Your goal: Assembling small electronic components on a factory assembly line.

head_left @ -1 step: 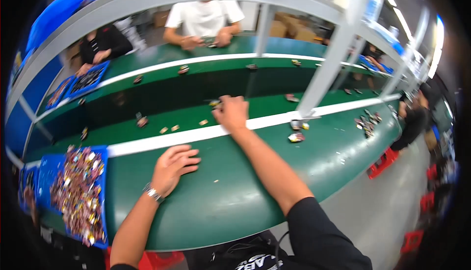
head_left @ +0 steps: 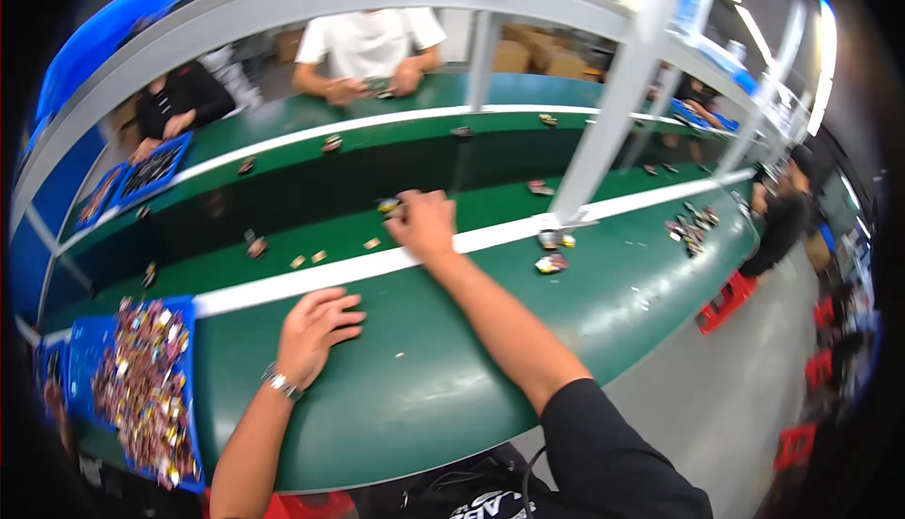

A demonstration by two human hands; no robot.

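Note:
My right hand (head_left: 424, 225) reaches over the white rail onto the sunken green belt. Its fingers are closed at a small dark-and-yellow electronic part (head_left: 388, 206), which shows past the fingertips; the exact grip is partly hidden. Over the near green worktop (head_left: 424, 396), my left hand (head_left: 319, 335) is open and holds nothing, its fingers apart, with a metal-banded watch (head_left: 281, 382) on the wrist. Left of it stands a blue tray (head_left: 195, 396) heaped with small pinkish, shiny electronic parts (head_left: 149, 392). Several tan chips, among them one tan chip (head_left: 372, 244), lie on the belt near my right hand.
A white rail (head_left: 273, 288) divides worktop and belt; a grey post (head_left: 608, 132) rises at right. Loose parts (head_left: 550, 263) lie near its foot, with a pile of parts (head_left: 693, 227) farther right. Across the belt, a person in a white shirt (head_left: 368, 43) handles something small.
The whole view has shifted slightly, so most things appear a little farther left. Both hands keep nearly the same poses, the right still at the dark-and-yellow part.

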